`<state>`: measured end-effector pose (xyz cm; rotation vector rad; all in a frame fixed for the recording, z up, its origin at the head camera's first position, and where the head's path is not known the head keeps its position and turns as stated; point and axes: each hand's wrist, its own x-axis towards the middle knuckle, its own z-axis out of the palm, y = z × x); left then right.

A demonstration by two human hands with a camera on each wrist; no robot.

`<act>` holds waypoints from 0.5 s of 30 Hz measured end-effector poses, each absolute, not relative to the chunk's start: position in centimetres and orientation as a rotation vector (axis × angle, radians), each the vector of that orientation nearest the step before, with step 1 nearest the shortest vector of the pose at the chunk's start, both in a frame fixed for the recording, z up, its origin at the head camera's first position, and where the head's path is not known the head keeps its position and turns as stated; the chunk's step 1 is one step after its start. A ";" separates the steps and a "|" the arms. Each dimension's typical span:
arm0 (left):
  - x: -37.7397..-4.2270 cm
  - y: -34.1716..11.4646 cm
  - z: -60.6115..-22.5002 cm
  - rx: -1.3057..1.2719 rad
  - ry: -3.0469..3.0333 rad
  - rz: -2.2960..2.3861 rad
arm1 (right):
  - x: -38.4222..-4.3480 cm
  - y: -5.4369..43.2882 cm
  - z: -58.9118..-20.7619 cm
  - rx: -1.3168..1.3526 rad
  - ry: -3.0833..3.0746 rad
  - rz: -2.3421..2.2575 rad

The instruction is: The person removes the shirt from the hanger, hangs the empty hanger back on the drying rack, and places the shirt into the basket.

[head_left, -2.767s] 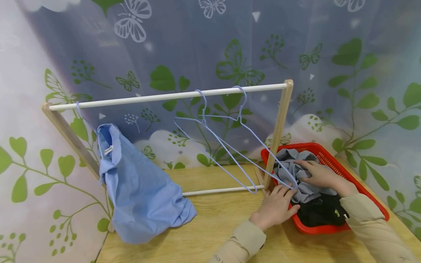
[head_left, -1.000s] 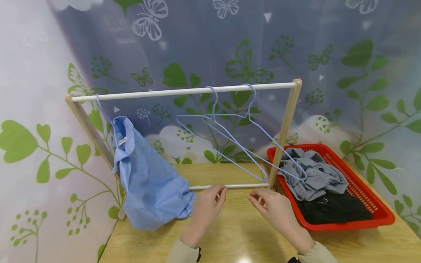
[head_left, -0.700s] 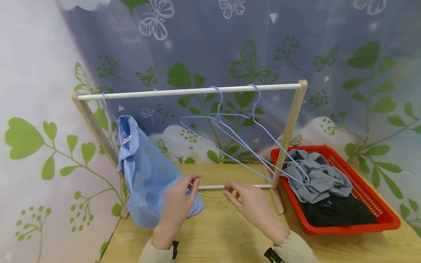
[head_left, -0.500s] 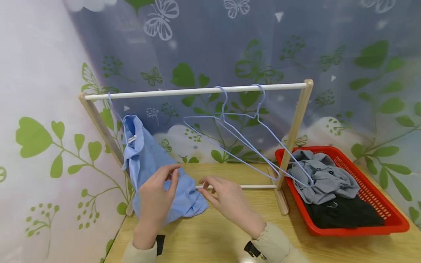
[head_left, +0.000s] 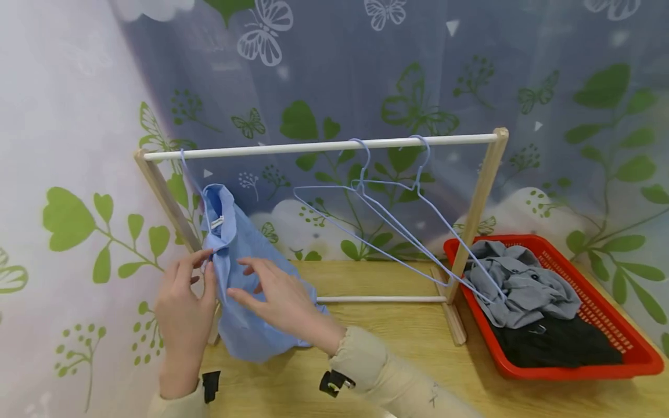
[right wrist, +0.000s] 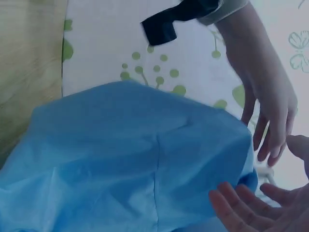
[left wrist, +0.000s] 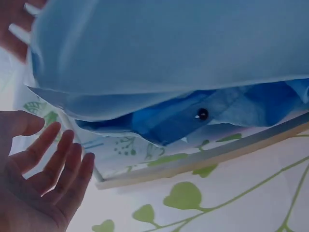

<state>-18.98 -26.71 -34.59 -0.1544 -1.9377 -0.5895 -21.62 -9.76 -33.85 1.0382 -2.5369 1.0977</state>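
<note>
I log, by head view: left hand point(head_left: 183, 307), fingers loosely bent, thumb apart, just beside a blue shirt point(head_left: 248, 238); right hand point(head_left: 279, 299), fingers and thumb parted wide, before the same shirt. Shirt: on a hanger point(head_left: 183, 159) at the white rail's point(head_left: 292, 149) left end. Farther right: two lilac hangers point(head_left: 362, 176); red basket point(head_left: 564, 373), containing grey point(head_left: 522, 284) and black garments point(head_left: 559, 342)

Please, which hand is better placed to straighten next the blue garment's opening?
Probably the left hand: its fingertips appear just below the white label at the opening; the right hand looks farther away.
</note>
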 end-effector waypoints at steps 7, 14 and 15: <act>-19.7 -28.1 -35.7 -0.197 -2.060 -0.593 | -22.4 -13.1 -33.8 0.985 -2.655 0.993; -19.8 -28.5 -35.9 -0.301 -2.098 -0.604 | -23.8 -12.9 -34.6 0.924 -2.613 1.129; -19.8 -28.6 -35.9 -0.312 -2.103 -0.592 | -24.0 -12.9 -34.5 0.921 -2.606 1.121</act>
